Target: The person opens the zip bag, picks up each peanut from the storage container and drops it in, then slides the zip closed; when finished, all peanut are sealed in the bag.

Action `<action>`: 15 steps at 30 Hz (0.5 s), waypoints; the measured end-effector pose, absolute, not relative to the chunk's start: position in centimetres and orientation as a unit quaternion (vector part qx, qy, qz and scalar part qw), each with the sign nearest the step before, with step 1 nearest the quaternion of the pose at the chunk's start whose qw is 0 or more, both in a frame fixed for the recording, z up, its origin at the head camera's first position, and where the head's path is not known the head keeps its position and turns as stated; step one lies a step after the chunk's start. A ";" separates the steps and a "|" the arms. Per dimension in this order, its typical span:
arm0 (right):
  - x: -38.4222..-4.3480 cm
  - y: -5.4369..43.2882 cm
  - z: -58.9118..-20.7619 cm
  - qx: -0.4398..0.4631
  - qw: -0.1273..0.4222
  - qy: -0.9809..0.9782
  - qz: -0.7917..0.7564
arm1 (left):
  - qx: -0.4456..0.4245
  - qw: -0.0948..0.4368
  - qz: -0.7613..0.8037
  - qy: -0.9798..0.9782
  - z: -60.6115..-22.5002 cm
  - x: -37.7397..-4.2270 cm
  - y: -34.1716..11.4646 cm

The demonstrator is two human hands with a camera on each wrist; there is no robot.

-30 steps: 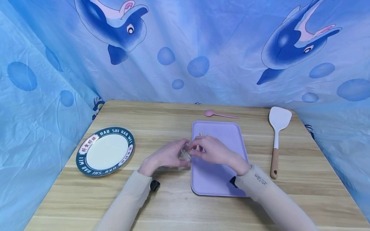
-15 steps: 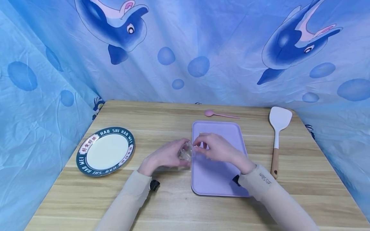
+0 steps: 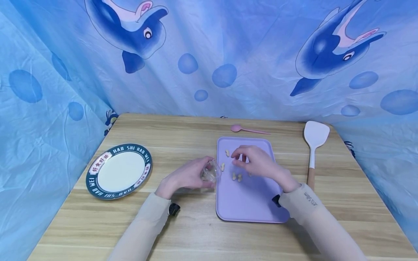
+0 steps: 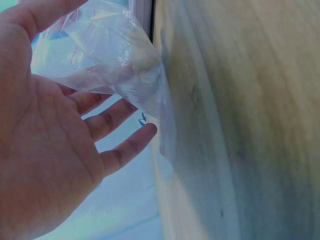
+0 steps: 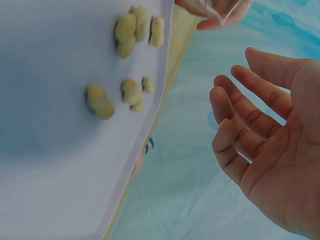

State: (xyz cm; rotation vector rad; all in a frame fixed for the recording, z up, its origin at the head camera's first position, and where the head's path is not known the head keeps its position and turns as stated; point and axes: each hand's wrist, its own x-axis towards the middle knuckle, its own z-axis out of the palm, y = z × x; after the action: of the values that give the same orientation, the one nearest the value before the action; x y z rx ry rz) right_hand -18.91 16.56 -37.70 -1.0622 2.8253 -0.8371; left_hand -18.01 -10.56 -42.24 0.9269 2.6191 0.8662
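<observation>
My left hand (image 3: 191,174) holds a crinkled clear plastic bag (image 3: 211,171) at the left rim of a lilac tray (image 3: 249,204). In the left wrist view the bag (image 4: 107,47) sits between thumb and fingers, and its lower end hangs by the wooden table. Over the tray my right hand (image 3: 261,165) has loosely bent fingers with nothing between them, as the right wrist view also shows. Several peanuts in the shell (image 5: 100,102) lie scattered on the tray, some near the bag and others beneath my right hand.
A white plate with a dark green rim (image 3: 148,170) is on the left of the table (image 3: 183,235). Behind the tray lies a pink spoon (image 3: 236,128). A white spatula (image 3: 312,156) with a wooden handle lies to the right. A blue dolphin-print curtain (image 3: 209,50) encloses the table.
My right hand has drawn away from the bag toward the right, and more peanuts on the tray have come into sight. My left hand stays in place with the bag.
</observation>
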 end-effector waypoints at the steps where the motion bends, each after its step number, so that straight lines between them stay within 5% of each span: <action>1: -19.0 16.7 -37.7 -0.339 0.005 0.902 -0.269 | 0.316 0.115 0.296 0.894 -42.2 -18.0 -10.6; 15: -19.7 19.5 -39.2 -0.333 0.022 0.902 -0.274 | 0.314 0.121 0.289 0.896 -42.2 -18.0 -10.6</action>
State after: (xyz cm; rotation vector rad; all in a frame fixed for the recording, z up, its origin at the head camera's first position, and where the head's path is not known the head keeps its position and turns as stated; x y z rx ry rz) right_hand -19.69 19.49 -39.17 -1.0317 2.7953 -0.8478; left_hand -17.97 -10.57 -42.23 0.9179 2.6177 0.8442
